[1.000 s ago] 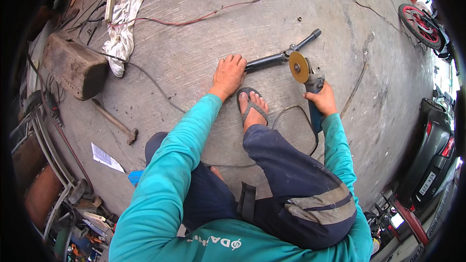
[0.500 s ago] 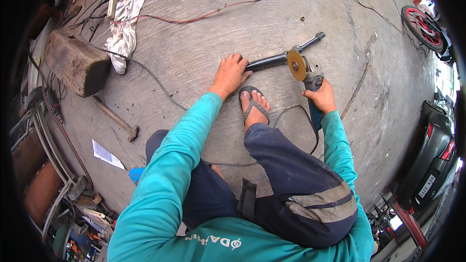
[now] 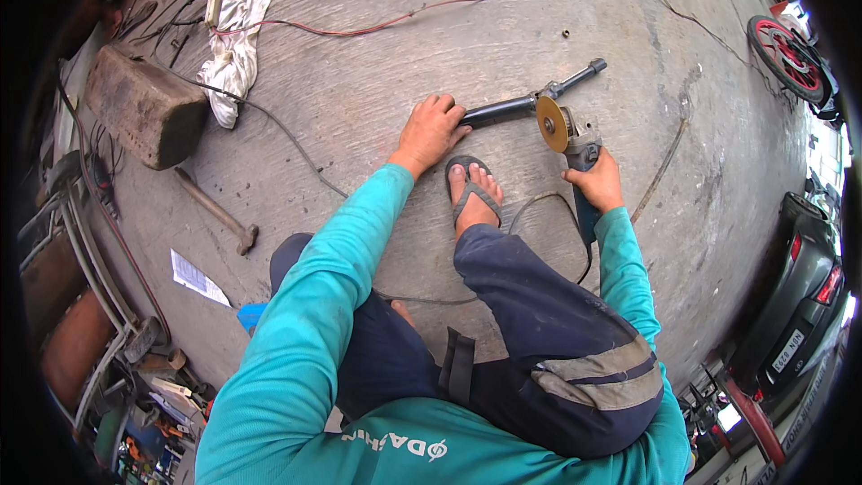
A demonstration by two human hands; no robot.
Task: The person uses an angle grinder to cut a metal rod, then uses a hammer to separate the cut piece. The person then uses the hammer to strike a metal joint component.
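Observation:
My left hand (image 3: pixel 431 132) is closed around the near-left end of a black metal shaft (image 3: pixel 499 111), which lies slantwise on the floor. A jointed section (image 3: pixel 549 91) sits partway along the shaft, and a thinner end points away to the right. My right hand (image 3: pixel 596 181) grips an angle grinder (image 3: pixel 584 155) by its body. Its yellow-brown disc (image 3: pixel 552 124) stands on edge close to the joint; whether the two touch, I cannot tell. Just below my left hand is my sandalled foot (image 3: pixel 476 196).
A stained block (image 3: pixel 144 108), a hammer (image 3: pixel 215 211) and a white cloth (image 3: pixel 238 45) lie at left. The grinder's cord (image 3: pixel 422 303) runs under my legs. A red cable (image 3: pixel 431 7) crosses the floor beyond. A small nut (image 3: pixel 566 33), motorcycle wheel (image 3: pixel 786 58) and grey car (image 3: pixel 790 292) are at right.
The whole view has shifted slightly. Both hands keep their holds, and the grinder and shaft stay in nearly the same places.

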